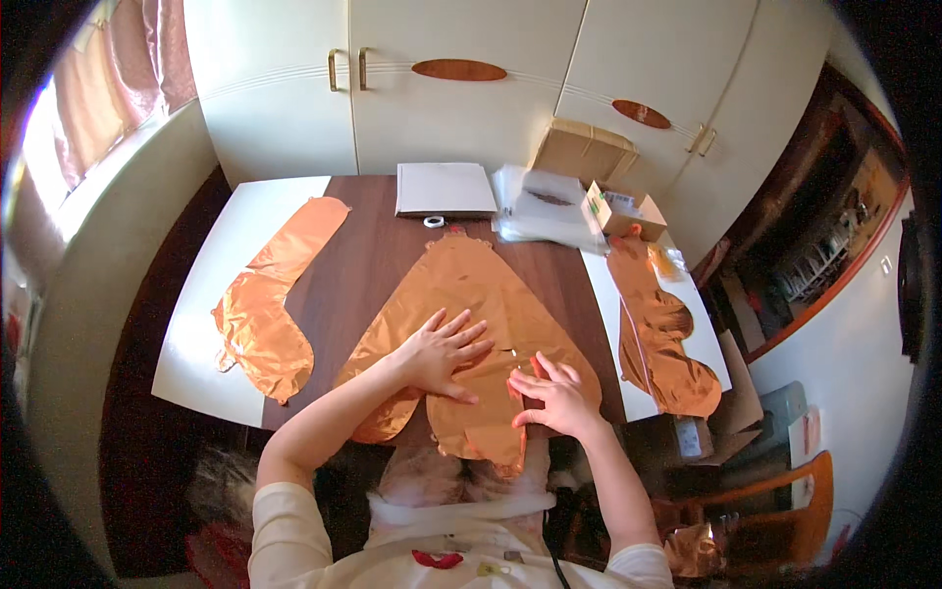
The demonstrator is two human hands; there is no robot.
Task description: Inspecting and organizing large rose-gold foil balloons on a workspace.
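Note:
A large flat copper-orange foil balloon (471, 294) lies across the middle of the table, its near end hanging over the front edge. My left hand (444, 357) rests flat on it, fingers spread. To the right, my right hand (556, 395) touches the foil with fingers apart, beside a raised edge or fold. A small orange-red bit (536, 366) shows at its fingertips; I cannot make out what it is. On the left lies another flat foil balloon (270, 314), bent and wrinkled. A third, with a curvy outline (659, 329), lies on the right.
The brown table (343, 255) has white side panels (201, 324). At its back stand a white flat box (446, 188), a tape roll (434, 222), clear plastic sleeves (549, 206) and an open carton (628, 211). A wooden chair (810, 491) is at lower right.

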